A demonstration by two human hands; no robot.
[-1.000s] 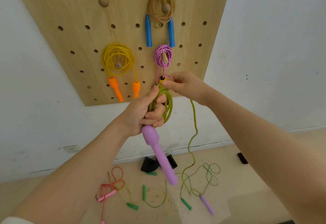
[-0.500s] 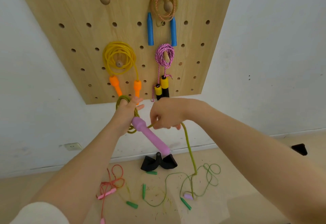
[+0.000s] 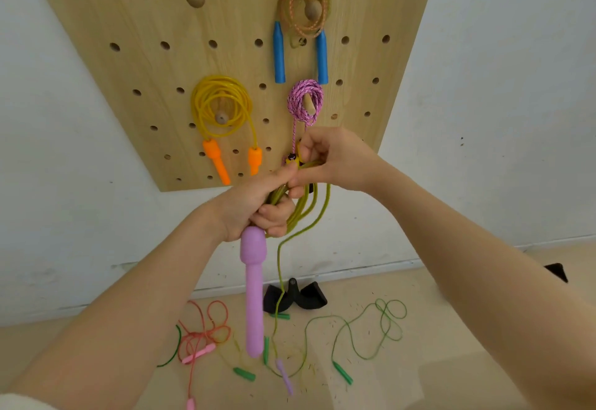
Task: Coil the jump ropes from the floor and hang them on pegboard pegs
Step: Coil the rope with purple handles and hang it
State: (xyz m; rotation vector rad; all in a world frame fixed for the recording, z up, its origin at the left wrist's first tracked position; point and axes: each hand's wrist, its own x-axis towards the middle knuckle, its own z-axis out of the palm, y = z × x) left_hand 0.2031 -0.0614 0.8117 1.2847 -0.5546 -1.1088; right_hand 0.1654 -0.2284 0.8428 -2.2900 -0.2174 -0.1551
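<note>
Head view: left hand curled round several loops of olive-green rope, held up in front of the pegboard's lower edge. Purple handle hanging straight down from that fist, long axis vertical, rounded head uppermost, tip pointing at the floor. Right hand just above, fingers pinched on the tops of the loops, touching the left thumb. One strand trailing down from the coil to a second purple handle lying slantwise on the floor. Hung on pegs: yellow rope with orange handles, pink rope, tan rope with blue handles. On the floor near the wall: red rope, green rope.
</note>
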